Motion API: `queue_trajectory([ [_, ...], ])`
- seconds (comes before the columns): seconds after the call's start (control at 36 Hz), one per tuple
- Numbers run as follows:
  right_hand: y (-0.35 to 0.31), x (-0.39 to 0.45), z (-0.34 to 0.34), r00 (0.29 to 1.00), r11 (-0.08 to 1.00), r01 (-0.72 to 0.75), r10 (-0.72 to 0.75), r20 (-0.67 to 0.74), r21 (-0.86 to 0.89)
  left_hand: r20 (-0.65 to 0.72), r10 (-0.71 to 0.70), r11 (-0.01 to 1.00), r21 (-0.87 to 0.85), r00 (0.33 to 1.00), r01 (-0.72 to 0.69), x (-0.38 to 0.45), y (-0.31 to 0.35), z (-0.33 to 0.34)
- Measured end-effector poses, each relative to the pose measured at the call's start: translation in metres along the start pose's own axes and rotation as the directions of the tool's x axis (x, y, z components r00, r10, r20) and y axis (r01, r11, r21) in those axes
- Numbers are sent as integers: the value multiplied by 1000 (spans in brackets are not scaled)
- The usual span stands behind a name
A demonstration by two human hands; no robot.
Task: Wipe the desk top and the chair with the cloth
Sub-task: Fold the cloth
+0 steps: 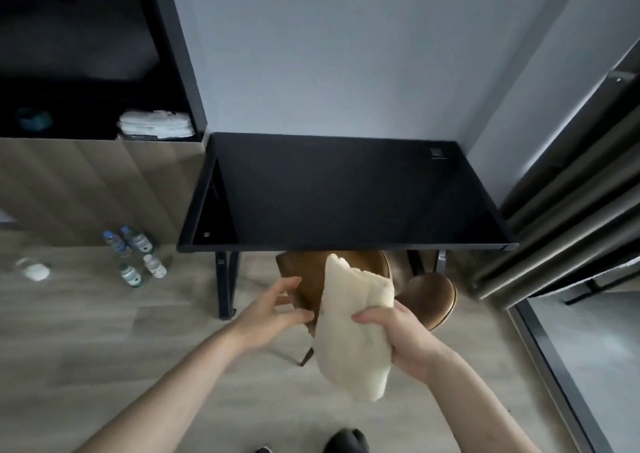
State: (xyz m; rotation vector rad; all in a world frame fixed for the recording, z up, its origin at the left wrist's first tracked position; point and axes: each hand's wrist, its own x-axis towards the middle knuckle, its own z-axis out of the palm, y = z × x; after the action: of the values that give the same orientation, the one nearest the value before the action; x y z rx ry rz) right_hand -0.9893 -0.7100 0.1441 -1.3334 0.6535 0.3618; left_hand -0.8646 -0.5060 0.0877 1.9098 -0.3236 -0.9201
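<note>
Desk top (346, 193) fills the middle of the view, a dark glossy slab set against the wall, its long axis running from 9 o'clock to 3 o'clock and its near edge facing the person. Nothing rests on it that shows here. Below that near edge, toward 6 o'clock, sits the brown chair (429, 293), tucked partly under the desk with its backrest nearest the person and the seat showing at the right.

Cloth (353, 331) hangs over the chair back, a pale towel whose long axis runs roughly from 12 o'clock down to 6 o'clock, upper end peaked toward the desk edge, lower end dangling free.

Right hand (401, 338) grips the cloth at its middle, fingers and thumb curled round the bunched fabric. Left hand (273, 310) reaches toward the top of the chair back with fingers spread and loosely bent; whether it touches or holds the chair cannot be told.

Judging from this, the step in hand is readying the cloth. It would go best folded into a flat pad under the palm, then swept across the desk in overlapping passes from the far edge toward the near one.
</note>
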Motion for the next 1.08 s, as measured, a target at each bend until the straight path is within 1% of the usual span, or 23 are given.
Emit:
queue_trajectory([
  [0.06,-21,9,19,995,981,95,-89,42,-169,5,40,998,-59,999,-39,-4,3,-24],
  [0.11,-41,19,38,983,940,184,-174,59,-286,23,83,990,-117,996,-80,-4,2,-47],
  [0.17,-58,31,53,968,895,250,-234,89,-370,9,123,979,-167,992,-120,-3,3,-66],
  [0.22,-73,46,64,954,873,299,-271,125,-384,-28,127,960,-247,992,-130,-2,6,-85],
  [0.31,-94,74,76,935,882,351,-310,174,-315,-67,87,931,-348,994,-105,5,2,-112],
  [0.39,-108,104,83,933,900,360,-342,116,-245,-205,9,918,-386,979,-89,13,-2,-134],
  [0.44,-116,135,89,929,889,367,-365,62,-272,-297,-42,912,-402,954,-85,23,3,-148],
  [0.5,-124,166,97,921,866,379,-386,44,-325,-395,-78,906,-410,915,-100,36,7,-162],
  [0.56,-131,196,107,921,843,373,-387,46,-388,-483,-119,909,-405,867,-101,49,11,-176],
  [0.61,-139,224,120,930,837,349,-365,45,-421,-538,-132,902,-413,833,-124,61,12,-192],
  [0.67,-148,249,135,941,857,325,-334,50,-399,-587,-166,883,-447,793,-146,71,12,-209],
  [0.72,-156,272,151,960,897,278,-275,61,-343,-610,-222,843,-512,761,-165,77,8,-227],
  [0.78,-163,293,168,975,921,223,-203,94,-320,-595,-278,805,-573,754,-156,83,4,-247],
  [0.83,-169,313,184,977,921,203,-165,137,-333,-583,-309,794,-593,752,-134,88,-1,-270],
  [0.89,-176,332,202,975,926,199,-153,163,-320,-596,-328,803,-585,733,-116,95,-6,-295],
  [0.97,-185,359,234,977,946,185,-148,152,-265,-595,-363,801,-593,717,-86,107,-17,-334],
  [1.08,-197,397,287,977,945,198,-169,131,-259,-569,-387,792,-609,726,-56,119,-33,-397],
])
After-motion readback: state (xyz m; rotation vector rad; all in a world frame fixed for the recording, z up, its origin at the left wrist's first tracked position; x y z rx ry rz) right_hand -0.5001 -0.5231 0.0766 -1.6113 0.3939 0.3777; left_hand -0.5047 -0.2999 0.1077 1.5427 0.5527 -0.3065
